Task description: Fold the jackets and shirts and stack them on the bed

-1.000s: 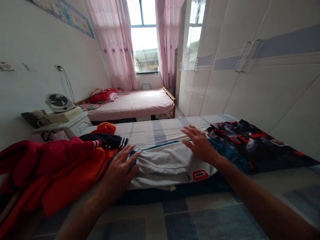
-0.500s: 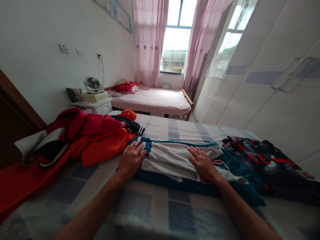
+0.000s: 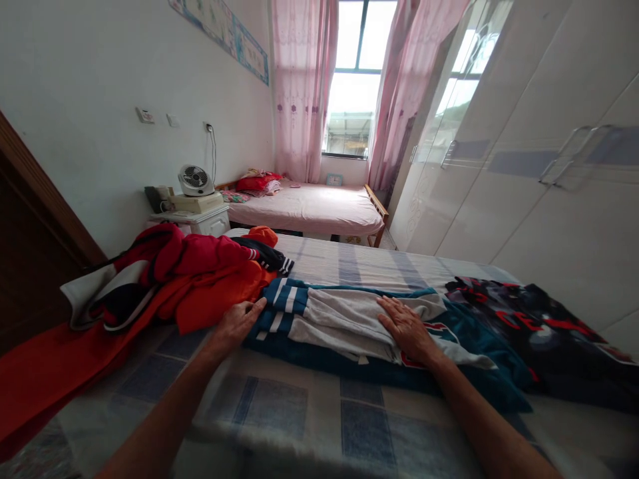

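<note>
A sweatshirt lies folded on the bed, with a teal body and grey sleeves (image 3: 344,313) laid across it. Its blue cuffs with white stripes (image 3: 287,299) point left. At the left edge of this garment is my left hand (image 3: 237,324), its fingers stretched toward the cuffs and touching the cloth border; some fingertips are hard to see. My right hand (image 3: 407,327) lies flat on the grey sleeve, fingers extended, beside a partly covered red and white print.
On the left is a heap of orange and red clothes (image 3: 210,293). A black garment with red print (image 3: 529,319) lies to the right on the checked bedsheet (image 3: 367,419). Beyond stand a pink-covered bed (image 3: 319,206), a nightstand with a fan (image 3: 196,179), and a white wardrobe (image 3: 544,219).
My left hand has slid left off the cuffs to the garment's left edge, uncovering the striped cuffs. My right hand has stayed on the sleeve. The view has tilted slightly upward.
</note>
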The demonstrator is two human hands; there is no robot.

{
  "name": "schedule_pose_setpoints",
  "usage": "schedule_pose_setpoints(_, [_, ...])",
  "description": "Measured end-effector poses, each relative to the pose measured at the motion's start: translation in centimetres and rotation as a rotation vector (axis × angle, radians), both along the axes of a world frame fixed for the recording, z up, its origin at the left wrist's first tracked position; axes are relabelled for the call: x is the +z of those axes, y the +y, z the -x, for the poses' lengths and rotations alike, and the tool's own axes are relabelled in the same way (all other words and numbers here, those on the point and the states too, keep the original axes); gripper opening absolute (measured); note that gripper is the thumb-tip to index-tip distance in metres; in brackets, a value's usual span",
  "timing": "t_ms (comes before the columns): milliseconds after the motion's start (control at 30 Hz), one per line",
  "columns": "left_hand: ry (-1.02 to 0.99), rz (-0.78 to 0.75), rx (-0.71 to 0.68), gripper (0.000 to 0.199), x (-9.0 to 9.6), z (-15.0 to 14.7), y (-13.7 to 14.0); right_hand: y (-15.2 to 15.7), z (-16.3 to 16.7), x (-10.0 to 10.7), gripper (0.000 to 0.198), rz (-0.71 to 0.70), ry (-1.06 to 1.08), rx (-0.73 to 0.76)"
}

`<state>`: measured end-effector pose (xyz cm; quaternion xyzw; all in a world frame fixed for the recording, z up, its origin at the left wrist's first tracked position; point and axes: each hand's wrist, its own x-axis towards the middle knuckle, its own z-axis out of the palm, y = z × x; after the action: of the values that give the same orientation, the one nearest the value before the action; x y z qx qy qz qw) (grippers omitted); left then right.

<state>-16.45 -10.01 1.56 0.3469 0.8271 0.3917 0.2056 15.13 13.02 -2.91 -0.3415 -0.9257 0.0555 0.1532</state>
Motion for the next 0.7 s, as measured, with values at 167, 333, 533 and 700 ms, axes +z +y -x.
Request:
schedule_pose_setpoints(167, [-0.581,-0.064,-0.053,0.052,0.9,-0.5,0.7,0.0,0.0,-0.2,0.052,-0.007,0.015,0.013])
schedule_pose_setpoints(333, [-0.843,-0.019,-0.044,0.047,1.6,-0.7,1.8,-0.3,0.4,2.3,0.054,0.036,-0.004,0.007])
schedule_pose_setpoints(533, [-0.858,-0.033,-0.040,0.041,1.9,-0.9,2.3,-3.4,2.8,4.8,0.056,-0.158,0.212,-0.032])
schedule_pose_setpoints(700, [-0.923,-0.216,0.090,0.014,3.3,-2.3,2.2,-5.7,4.5,2.1,0.048,0.079,0.092,0.200])
